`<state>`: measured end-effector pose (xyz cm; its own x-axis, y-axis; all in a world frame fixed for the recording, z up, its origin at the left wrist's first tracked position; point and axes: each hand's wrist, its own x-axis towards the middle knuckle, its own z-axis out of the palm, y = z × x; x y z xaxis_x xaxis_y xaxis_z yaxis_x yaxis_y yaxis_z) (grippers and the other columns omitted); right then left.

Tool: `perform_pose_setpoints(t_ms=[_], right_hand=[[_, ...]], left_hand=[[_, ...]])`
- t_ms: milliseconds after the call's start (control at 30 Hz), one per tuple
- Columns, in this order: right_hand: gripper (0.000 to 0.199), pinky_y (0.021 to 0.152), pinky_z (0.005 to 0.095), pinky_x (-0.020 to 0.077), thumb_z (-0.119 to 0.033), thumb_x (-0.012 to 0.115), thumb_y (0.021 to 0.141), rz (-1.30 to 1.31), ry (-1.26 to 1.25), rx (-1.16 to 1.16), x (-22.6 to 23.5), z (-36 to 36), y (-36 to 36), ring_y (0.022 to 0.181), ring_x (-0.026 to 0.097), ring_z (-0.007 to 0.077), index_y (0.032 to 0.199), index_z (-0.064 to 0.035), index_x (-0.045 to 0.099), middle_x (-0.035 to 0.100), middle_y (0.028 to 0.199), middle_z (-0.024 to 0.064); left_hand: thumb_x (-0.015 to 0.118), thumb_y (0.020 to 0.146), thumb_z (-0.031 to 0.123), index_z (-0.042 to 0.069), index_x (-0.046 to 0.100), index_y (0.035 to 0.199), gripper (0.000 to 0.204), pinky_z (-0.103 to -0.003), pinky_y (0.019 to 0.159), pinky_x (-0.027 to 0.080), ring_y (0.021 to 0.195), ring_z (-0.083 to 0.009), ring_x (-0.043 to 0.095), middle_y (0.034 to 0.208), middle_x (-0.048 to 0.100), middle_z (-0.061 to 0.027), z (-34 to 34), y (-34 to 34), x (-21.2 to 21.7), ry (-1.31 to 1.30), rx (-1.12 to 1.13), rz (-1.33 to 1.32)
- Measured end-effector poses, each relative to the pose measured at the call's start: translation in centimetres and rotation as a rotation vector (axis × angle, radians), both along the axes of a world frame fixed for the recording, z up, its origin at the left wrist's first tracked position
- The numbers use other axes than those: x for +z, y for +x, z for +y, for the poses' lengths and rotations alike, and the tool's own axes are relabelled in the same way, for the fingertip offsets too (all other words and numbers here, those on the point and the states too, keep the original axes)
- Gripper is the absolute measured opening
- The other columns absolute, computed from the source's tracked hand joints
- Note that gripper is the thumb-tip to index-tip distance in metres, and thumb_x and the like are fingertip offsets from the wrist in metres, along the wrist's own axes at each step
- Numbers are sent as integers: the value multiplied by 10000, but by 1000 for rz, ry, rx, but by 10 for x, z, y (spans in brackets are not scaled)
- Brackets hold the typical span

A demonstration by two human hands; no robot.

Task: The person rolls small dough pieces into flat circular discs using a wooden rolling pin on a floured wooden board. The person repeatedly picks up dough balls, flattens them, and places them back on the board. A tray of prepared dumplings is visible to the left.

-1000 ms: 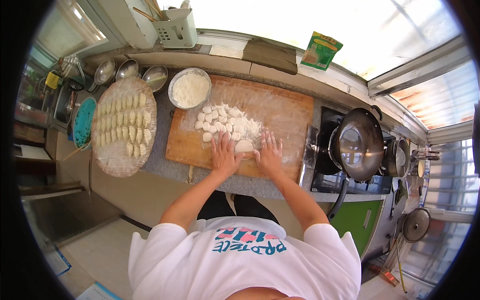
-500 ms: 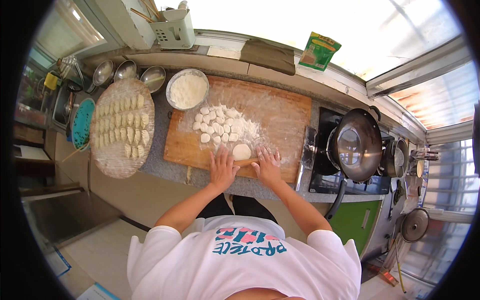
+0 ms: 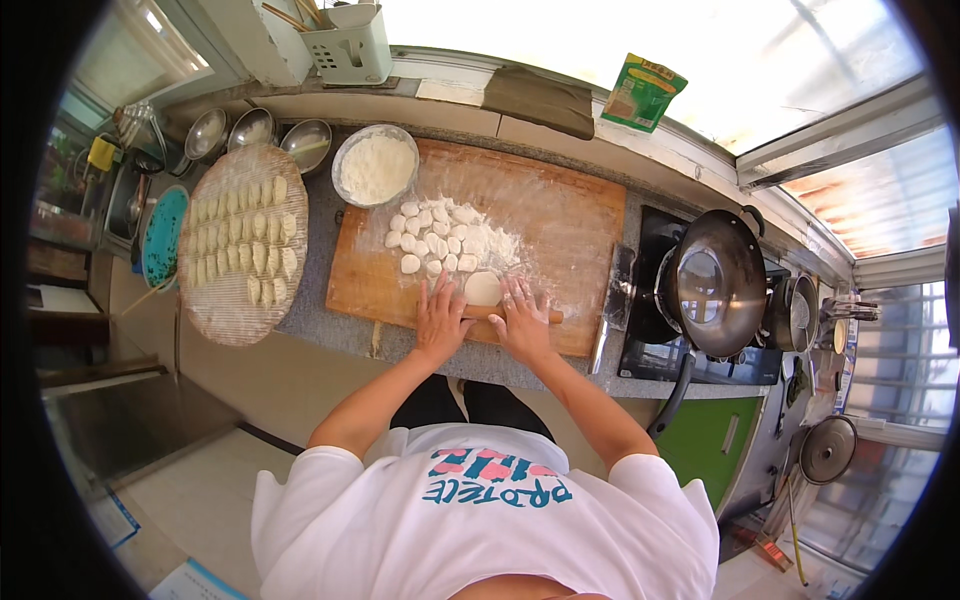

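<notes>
On the board point(image 3: 565, 215), beyond the crosswise rolling pin point(image 3: 482, 312), flat dough point(image 3: 483, 289) is set, seemingly nearer outspread right hand point(image 3: 524, 318) than outspread left hand point(image 3: 440, 319).

The grey speckled worktop point(image 3: 312, 270) carries a wooden board point(image 3: 575, 230), partly dusted with flour point(image 3: 497, 246). On the board lie small dough pieces point(image 3: 435, 231), a flat dough disc point(image 3: 483, 289) and, towards its front, a rolling pin point(image 3: 482, 312). A white bowl point(image 3: 337, 178) stands at its rear left corner, a broad knife point(image 3: 618, 288) along its right edge. Leftward sits a round ribbed tray point(image 3: 214, 315); to the right, a black hob point(image 3: 645, 366).
</notes>
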<state>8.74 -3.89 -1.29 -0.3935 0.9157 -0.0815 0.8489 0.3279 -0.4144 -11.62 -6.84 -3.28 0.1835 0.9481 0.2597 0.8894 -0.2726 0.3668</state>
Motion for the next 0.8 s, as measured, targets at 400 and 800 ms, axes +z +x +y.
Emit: perform_pose_setpoints(t_ms=[400,800], right_hand=[[685,1217,617,175,-411,614,947,-85,266,-9,-6,18,21,1435,407,343,1503,-45,451,481,1512,168],[703,1179,685,177,-445,578,972,-34,101,-78,-9,0,2,1497,324,333,1533,-55,411,407,1583,161]], left_hand=[[705,884,458,30,569,1320,626,-670,1213,99,1520,-369,231,1508,426,-187,12,17,18,-52,58,61],[773,822,388,28,614,1222,561,-637,1226,121,1498,-366,279,1416,483,-178,2,1,3,-93,16,24]])
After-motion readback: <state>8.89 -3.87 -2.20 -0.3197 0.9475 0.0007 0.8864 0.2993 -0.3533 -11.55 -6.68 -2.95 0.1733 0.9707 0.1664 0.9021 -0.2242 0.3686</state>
